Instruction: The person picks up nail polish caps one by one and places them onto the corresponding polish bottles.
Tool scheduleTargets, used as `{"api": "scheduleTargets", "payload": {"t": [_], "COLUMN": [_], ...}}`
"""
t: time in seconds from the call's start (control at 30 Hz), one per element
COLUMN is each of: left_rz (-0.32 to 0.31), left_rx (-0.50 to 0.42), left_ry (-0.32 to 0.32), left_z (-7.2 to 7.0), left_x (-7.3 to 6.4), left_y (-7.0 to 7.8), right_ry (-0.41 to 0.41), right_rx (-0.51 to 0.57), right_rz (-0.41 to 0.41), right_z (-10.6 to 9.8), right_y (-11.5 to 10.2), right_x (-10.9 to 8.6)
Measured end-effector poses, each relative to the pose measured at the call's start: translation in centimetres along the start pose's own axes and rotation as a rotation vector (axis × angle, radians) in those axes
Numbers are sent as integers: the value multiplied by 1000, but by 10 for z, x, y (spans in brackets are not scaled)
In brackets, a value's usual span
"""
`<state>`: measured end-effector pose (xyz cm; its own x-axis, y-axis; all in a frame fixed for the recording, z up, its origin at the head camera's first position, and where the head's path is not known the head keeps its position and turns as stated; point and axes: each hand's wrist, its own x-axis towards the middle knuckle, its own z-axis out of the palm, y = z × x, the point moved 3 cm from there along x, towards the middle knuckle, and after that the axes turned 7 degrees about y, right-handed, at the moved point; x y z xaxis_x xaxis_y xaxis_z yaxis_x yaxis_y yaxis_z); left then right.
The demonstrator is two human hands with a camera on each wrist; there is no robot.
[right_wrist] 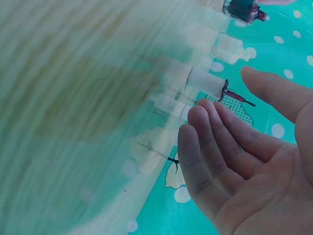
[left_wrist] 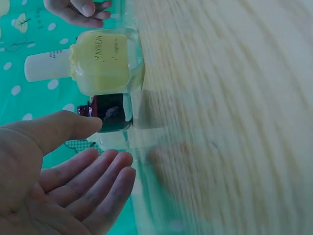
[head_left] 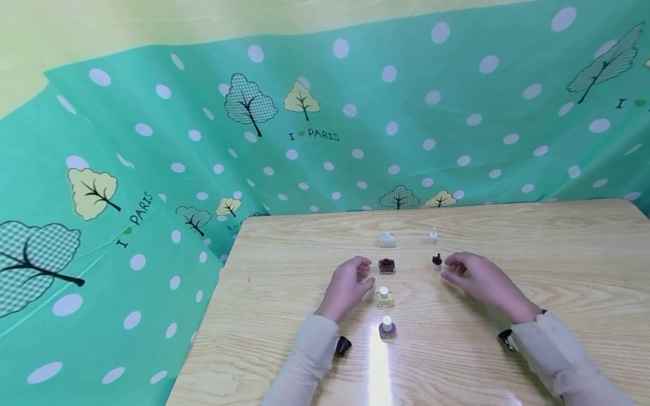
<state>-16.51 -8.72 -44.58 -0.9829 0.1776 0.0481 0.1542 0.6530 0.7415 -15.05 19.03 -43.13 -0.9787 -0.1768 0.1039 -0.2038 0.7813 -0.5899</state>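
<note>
The left hand (head_left: 349, 286), relaxed and released, is beside a dark red bottle (head_left: 386, 267); the right hand (head_left: 474, 277), likewise released, is just beside an upturned brush cap (head_left: 437, 263).

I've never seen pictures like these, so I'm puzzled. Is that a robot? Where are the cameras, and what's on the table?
No robot, just a person's two bare hands. One camera sits on the head and takes the wide picture; one on each wrist takes the sideways close-ups. On the table, four little bottles stand in a row: a pale bottle, a dark red bottle, a yellow bottle and a purplish bottle. The first two have no caps on. To the right stand a pale-brush cap and a red-brush cap, brushes up. The left hand is near the dark red bottle; the right hand is beside the red-brush cap. Neither holds anything.
</note>
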Motion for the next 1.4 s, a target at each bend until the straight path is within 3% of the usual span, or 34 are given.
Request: {"api": "scheduleTargets", "payload": {"t": [0.5, 0.9, 1.4], "left_rz": [-12, -58, -58], "left_rx": [-9, -31, -46], "left_ry": [-68, -95, -101], "left_z": [8, 15, 22], "left_x": [16, 22, 24], "left_y": [-2, 1, 5], "right_ry": [-118, -151, -183], "right_rx": [144, 162, 144], "right_rz": [47, 51, 52], "right_z": [7, 12, 15], "right_y": [12, 14, 13], "right_x": [19, 28, 31]}}
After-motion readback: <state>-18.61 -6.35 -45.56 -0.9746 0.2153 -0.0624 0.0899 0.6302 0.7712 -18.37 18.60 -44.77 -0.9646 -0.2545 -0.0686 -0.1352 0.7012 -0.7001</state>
